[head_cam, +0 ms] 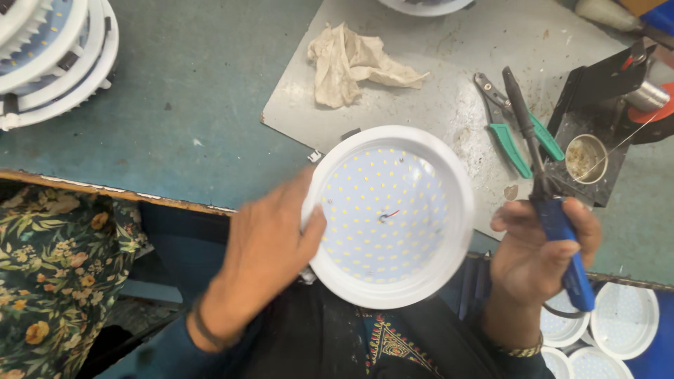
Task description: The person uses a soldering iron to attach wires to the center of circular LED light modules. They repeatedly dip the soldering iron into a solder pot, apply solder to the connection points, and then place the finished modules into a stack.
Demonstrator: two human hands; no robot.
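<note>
My left hand (263,249) grips the round LED lamp (390,214) over the bench's near edge, right hand (537,249) clenched on the soldering iron (544,189), tip raised; its centre wires look unsoldered yet.

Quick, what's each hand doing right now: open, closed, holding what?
Left hand: closed on the rim of the round white LED lamp.
Right hand: closed around the blue-handled soldering iron, tip pointing away over the bench.
</note>
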